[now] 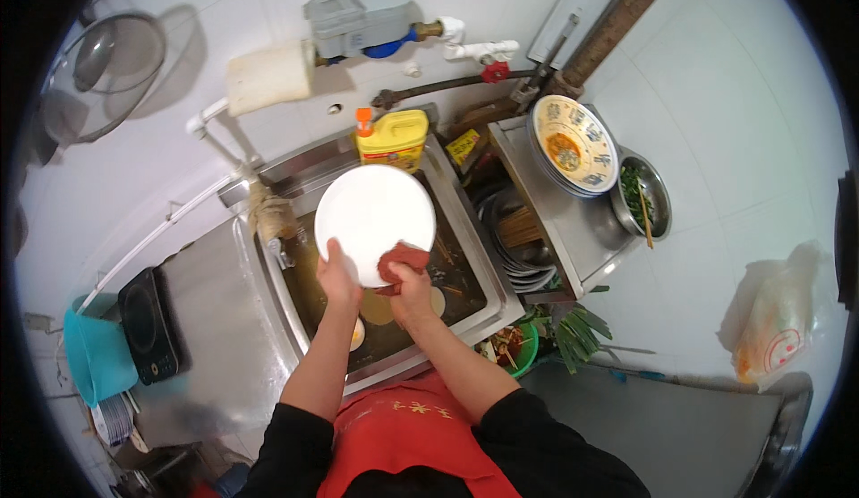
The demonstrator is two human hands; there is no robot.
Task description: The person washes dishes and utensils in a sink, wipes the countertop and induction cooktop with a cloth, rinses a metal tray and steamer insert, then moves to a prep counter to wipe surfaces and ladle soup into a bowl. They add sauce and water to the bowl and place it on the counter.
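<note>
A round white plate (376,219) is held over a stainless steel sink (500,296) of murky water. My left hand (339,276) grips the plate's lower left edge, thumb on its face. My right hand (411,293) holds a reddish-brown cloth (404,263) against the plate's lower right part. Below, partly in the water, lie round dishes and chopsticks (444,250). Behind the plate, a yellow jug with an orange cap (394,137) stands at the sink's back. The tap (278,250), wrapped in cloth, is at the sink's left side.
On the right, a steel shelf (570,243) bears stacked patterned bowls (577,145) and a metal bowl of greens (641,192). Pans are stacked beneath. A green basket of scraps (527,350) sits near the sink's right front. Leftward are a steel counter (221,337), black cooktop (149,327) and turquoise bucket (99,350).
</note>
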